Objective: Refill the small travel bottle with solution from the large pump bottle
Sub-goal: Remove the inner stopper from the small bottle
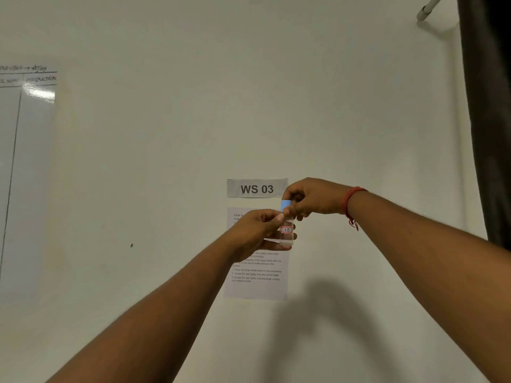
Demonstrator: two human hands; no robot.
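A small clear travel bottle [287, 235] with a red-edged label is held up in front of the wall, upright. My left hand [258, 230] grips its body from the left. Its light blue cap [285, 205] sits on top, and my right hand [311, 197] pinches that cap from above and the right. The large pump bottle is not in view.
A white wall fills the view. A grey sign reading WS 03 [257, 188] and a printed instruction sheet [255, 283] are stuck to it behind my hands. A whiteboard [25, 161] hangs at the left. A dark curtain [489, 106] runs down the right edge.
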